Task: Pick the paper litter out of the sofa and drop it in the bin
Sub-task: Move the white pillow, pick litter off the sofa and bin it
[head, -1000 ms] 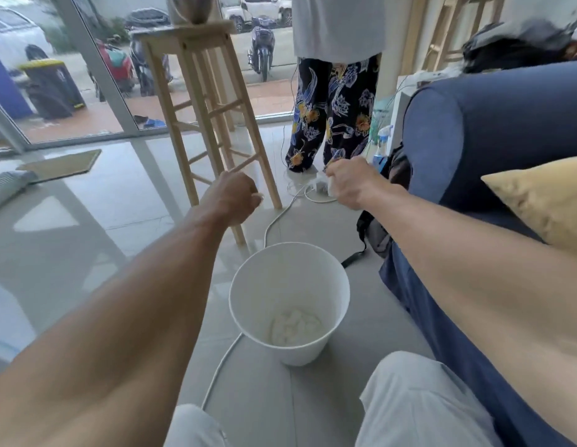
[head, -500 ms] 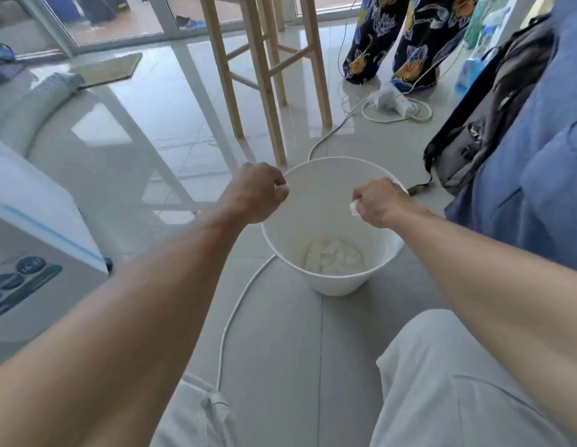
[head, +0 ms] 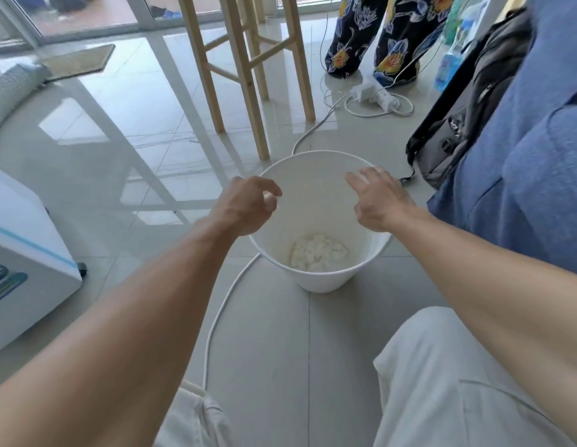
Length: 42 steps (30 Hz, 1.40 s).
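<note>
Through the head camera I saw both hands held over the white bin [head: 316, 280], which stood on the tiled floor just beside the blue sofa [head: 522, 175]. The right hand [head: 382, 203] was wide open above the bin's right rim, fingers spread and straight, with nothing in it. The left hand [head: 248, 204] hung over the left rim with its fingers loosely curled; I could make out nothing held in it (its palm faced away from me). The paper litter [head: 317, 256] lay as a crumpled white heap at the bottom of the bin, below and between the two hands.

A white cable [head: 221, 314] ran along the floor past the bin's left side, and a power strip [head: 376, 96] sat further off. A dark backpack [head: 458, 124] leaned against the sofa's end. The legs of a wooden stool [head: 248, 79] stood just behind the bin, and a white appliance [head: 26, 250] was at the left edge. Beyond the power strip stood another person's patterned trousers [head: 400, 37].
</note>
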{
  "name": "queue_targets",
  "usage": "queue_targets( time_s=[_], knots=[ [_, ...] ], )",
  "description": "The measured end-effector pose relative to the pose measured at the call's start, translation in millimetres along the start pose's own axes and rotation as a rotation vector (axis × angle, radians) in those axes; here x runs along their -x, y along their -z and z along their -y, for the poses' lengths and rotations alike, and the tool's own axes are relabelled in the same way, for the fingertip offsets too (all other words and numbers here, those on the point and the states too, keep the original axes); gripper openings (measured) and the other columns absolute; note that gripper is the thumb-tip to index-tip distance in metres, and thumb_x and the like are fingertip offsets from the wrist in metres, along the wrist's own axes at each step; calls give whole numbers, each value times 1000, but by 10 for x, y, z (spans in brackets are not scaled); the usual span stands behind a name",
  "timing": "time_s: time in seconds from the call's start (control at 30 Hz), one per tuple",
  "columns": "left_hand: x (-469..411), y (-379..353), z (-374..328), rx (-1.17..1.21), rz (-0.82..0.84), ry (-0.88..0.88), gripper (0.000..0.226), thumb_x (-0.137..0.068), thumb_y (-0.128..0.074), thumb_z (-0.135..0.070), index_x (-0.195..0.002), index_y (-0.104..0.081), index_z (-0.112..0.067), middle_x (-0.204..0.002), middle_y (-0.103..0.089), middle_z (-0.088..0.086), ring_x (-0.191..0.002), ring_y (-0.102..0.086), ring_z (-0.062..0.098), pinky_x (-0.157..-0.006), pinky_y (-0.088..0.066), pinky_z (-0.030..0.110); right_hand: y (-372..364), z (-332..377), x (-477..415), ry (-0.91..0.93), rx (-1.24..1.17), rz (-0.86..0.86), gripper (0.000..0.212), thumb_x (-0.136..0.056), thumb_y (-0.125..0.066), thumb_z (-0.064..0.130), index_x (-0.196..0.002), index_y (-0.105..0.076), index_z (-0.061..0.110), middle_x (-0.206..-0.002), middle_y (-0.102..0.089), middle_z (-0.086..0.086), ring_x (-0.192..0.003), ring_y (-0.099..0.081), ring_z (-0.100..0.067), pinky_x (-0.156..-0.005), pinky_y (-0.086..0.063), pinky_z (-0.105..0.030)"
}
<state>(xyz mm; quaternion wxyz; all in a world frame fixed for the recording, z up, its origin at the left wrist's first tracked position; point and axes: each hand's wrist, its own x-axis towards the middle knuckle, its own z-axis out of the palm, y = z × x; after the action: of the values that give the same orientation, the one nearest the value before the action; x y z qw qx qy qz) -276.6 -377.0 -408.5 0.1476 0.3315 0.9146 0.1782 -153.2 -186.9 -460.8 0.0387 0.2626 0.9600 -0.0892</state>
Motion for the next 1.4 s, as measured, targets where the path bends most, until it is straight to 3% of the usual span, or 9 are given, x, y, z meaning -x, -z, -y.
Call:
queue_targets(
  time_s=[0.07,0.3,0.53,0.63,0.73,0.8,1.03,1.2,1.4],
  knots=[
    [-45,-55,-86,12,-7,-18,28,-95,-49,-19,-108,-72,-28,-106,-66,13,-84,-69,25,-86,-55,33,-24,-81,28,-37,18,-16,64,-94,-44,19,-152,-18,19,-158,-13,-9,-147,-4,-27,-115,-13,-39],
    [-275,-356,-215,-104,-34,-21,38,-94,-52,-15,-130,-61,-13,-136,-55,10,-127,-46,26,-105,-35,30,-138,-164,34,-99,-114,37,75,-95,-44,27,-155,0,14,-160,0,-11,-148,2,-26,-118,-5,-37],
    [-672,-964,-198,-182,87,4,47,-89,-58,-25,-126,-51,3,-143,-37,15,-128,-43,33,-101,-37,37,-275,-188,46,-87,-115,5,72,-96,-38,19,-154,4,12,-161,10,-12,-148,11,-26,-118,0,-36],
    [-734,-1282,-182,-223,283,14,59,-90,-57,-31,-139,-41,-2,-148,-34,16,-135,-36,32,-106,-33,36,-344,-239,21,-86,-109,-18,71,-95,-36,15,-154,4,12,-161,10,-13,-148,11,-26,-118,1,-35],
    [-730,-1482,-157,-366,575,29,69,-91,-52,-49,-150,-31,-21,-156,-30,6,-143,-28,27,-114,-26,38,-398,-299,25,-86,-110,-26,71,-95,-36,14,-155,2,12,-161,9,-13,-148,10,-26,-118,1,-35],
    [-719,-1494,-152,-416,633,8,67,-92,-48,-53,-151,-31,-25,-158,-27,2,-144,-24,25,-116,-22,40,-412,-316,33,-87,-110,-22,71,-95,-36,15,-155,2,12,-161,8,-13,-148,10,-26,-118,1,-35],
    [-653,-1144,-110,-426,541,-29,59,-97,-43,-47,-149,-35,-18,-154,-33,7,-141,-30,27,-112,-25,38,-312,-298,66,-126,-109,106,73,-97,-38,26,-155,5,15,-161,6,-12,-149,8,-26,-119,-3,-37],
    [-586,-730,-126,-436,386,-19,58,-96,-39,-52,-145,-41,-20,-145,-45,7,-132,-42,29,-105,-35,40,27,-223,79,-160,-123,209,74,-97,-40,34,-155,2,16,-159,-10,-13,-147,-9,-27,-115,-18,-39],
    [-510,-19,-343,-443,220,-42,58,-97,-37,-53,-145,-40,-21,-148,-43,8,-135,-40,29,-105,-36,41,655,-126,61,-184,-90,175,71,-95,-39,39,-154,-2,21,-157,-17,-12,-143,-19,-32,-114,-25,-46]
  ],
)
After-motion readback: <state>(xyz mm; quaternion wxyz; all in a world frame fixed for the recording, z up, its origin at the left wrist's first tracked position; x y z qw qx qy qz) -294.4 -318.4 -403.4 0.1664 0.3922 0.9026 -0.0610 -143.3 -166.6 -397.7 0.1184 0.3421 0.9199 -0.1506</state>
